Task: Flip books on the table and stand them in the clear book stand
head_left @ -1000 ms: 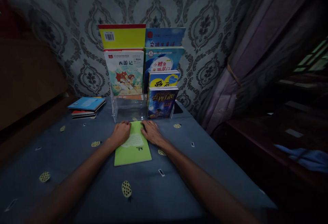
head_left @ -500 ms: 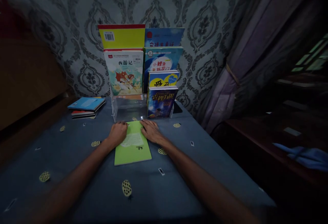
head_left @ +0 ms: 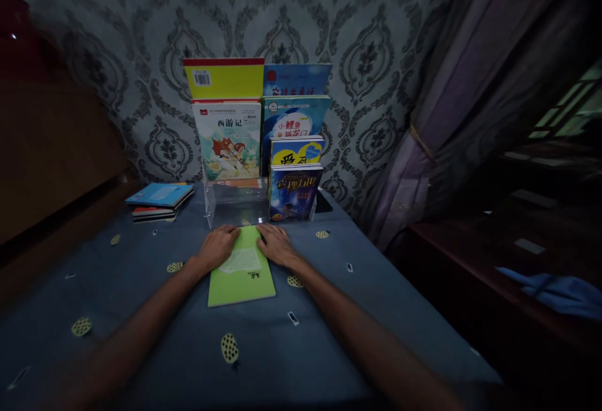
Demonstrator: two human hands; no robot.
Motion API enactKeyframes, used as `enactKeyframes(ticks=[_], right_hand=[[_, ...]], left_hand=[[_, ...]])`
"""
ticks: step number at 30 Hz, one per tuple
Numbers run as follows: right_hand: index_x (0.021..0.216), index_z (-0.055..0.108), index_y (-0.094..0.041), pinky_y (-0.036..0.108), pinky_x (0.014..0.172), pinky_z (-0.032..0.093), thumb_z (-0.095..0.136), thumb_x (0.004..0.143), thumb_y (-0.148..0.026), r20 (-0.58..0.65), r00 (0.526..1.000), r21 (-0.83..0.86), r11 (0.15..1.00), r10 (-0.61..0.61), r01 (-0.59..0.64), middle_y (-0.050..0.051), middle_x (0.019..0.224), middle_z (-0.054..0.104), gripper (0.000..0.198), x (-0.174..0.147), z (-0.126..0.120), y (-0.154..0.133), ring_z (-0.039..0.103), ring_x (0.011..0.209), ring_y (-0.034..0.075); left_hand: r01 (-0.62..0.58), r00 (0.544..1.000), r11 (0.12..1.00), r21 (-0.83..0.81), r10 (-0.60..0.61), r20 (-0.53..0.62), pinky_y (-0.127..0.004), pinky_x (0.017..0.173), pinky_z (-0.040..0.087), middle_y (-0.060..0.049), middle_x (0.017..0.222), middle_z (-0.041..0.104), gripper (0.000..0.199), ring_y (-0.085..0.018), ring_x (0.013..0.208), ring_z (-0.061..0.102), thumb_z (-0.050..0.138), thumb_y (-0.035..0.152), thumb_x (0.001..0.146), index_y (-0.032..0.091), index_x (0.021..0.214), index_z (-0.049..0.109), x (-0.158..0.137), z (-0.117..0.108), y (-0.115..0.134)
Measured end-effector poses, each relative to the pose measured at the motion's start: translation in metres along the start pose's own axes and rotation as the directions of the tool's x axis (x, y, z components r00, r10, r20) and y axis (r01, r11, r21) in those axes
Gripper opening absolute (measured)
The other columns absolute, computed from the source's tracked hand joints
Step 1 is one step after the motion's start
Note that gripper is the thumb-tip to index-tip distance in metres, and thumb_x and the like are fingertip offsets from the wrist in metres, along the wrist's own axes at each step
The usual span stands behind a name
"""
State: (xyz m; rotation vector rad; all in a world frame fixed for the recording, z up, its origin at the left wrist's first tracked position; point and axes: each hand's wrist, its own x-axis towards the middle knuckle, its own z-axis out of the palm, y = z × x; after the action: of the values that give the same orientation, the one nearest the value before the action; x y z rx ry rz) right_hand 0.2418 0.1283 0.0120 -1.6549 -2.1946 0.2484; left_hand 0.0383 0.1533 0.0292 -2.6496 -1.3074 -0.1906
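Note:
A thin light-green book (head_left: 249,288) lies on the cloth-covered table, with a pale text patch on its cover. My left hand (head_left: 220,245) is at its upper left side, fingers curved over the far corner. On the upper right, my right hand (head_left: 277,246) grips the opposite edge with the thumb on the cover side. The fingertips beneath or behind the edges are hidden. Just beyond the book stands a clear acrylic book rack (head_left: 235,204). A white-and-teal picture book (head_left: 229,141) and a dark blue book (head_left: 292,192) stand upright in it.
A small pile of books (head_left: 160,194) lies at the back left. Behind the rack's right side is a dark flat object (head_left: 324,201). Patterned wallpaper rises behind the table (head_left: 376,310), a tied curtain (head_left: 404,179) hangs at the right, and a brown panel (head_left: 51,154) stands left.
The view has tilted slightly, so the rack sits lower in the picture. My left fingers now stretch further over the green book's far corner. The book itself has hardly moved.

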Motion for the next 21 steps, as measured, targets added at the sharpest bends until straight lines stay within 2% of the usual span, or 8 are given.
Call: enactKeyframes(ticks=[5, 12, 17, 21], right_hand=[[0.142, 0.049, -0.015, 0.044, 0.113, 0.026, 0.042, 0.095, -0.026, -0.004, 0.999, 0.014, 0.999, -0.037, 0.037, 0.014, 0.148, 0.049, 0.048, 0.001, 0.002, 0.004, 0.040, 0.138, 0.023], [0.143, 0.048, -0.017, 0.047, 0.114, 0.025, 0.041, 0.095, -0.024, -0.005, 0.998, 0.018, 0.998, -0.067, 0.067, 0.014, 0.149, 0.048, 0.050, 0.002, 0.008, 0.009, 0.038, 0.141, 0.023], [0.142, 0.049, -0.017, 0.047, 0.116, 0.022, 0.041, 0.095, -0.023, 0.004, 0.998, 0.043, 0.997, -0.068, 0.068, 0.014, 0.152, 0.045, 0.049, 0.001, 0.007, 0.010, 0.037, 0.142, 0.022], [0.142, 0.049, -0.016, 0.047, 0.117, 0.022, 0.042, 0.095, -0.023, 0.015, 0.998, 0.057, 0.996, -0.067, 0.066, 0.015, 0.152, 0.045, 0.048, 0.001, 0.005, 0.010, 0.038, 0.142, 0.022]], left_hand=[[-0.060, 0.998, 0.998, -0.031, 0.059, -0.027, -0.036, 0.099, 0.046, -0.011, 0.134, 0.061, 0.042, -0.023, 0.118, 0.059, 0.039, 0.008, 0.095, 0.018, 0.131, 0.059, 0.004, 0.009, -0.005], [-0.123, 0.989, 0.990, -0.070, 0.116, -0.095, -0.041, 0.102, 0.045, -0.011, 0.134, 0.062, 0.042, -0.024, 0.122, 0.057, 0.040, 0.008, 0.094, 0.019, 0.128, 0.060, 0.009, 0.021, -0.011], [-0.173, 0.984, 0.985, -0.007, 0.172, -0.056, -0.038, 0.094, 0.047, -0.011, 0.123, 0.065, 0.032, -0.024, 0.112, 0.059, 0.043, 0.014, 0.096, 0.020, 0.122, 0.062, 0.009, 0.014, -0.008], [-0.158, 0.987, 0.987, 0.025, 0.159, -0.025, -0.035, 0.091, 0.047, -0.009, 0.118, 0.066, 0.031, -0.024, 0.107, 0.060, 0.046, 0.013, 0.096, 0.021, 0.121, 0.063, 0.007, 0.003, -0.002]])
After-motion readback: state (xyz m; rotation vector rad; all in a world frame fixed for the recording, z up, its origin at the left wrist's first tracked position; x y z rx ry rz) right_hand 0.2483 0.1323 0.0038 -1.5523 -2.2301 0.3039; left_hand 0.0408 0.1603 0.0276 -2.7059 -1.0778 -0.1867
